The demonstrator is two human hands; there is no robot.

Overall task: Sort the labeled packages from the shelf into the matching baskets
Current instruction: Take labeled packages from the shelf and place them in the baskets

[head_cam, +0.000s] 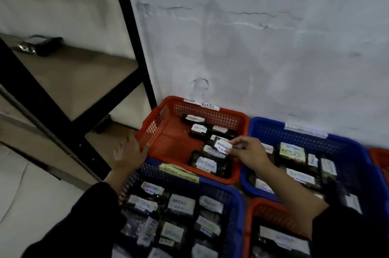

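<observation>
Dark white-labelled package (221, 145) pinched above red basket (166, 131) of 5-odd similar packages, blue baskets (347, 144) alongside

A dim room: a cracked, scuffed white wall (252, 36) rises behind, a black-framed shelving unit (134, 32) stands left on pale floor (31, 190).
</observation>
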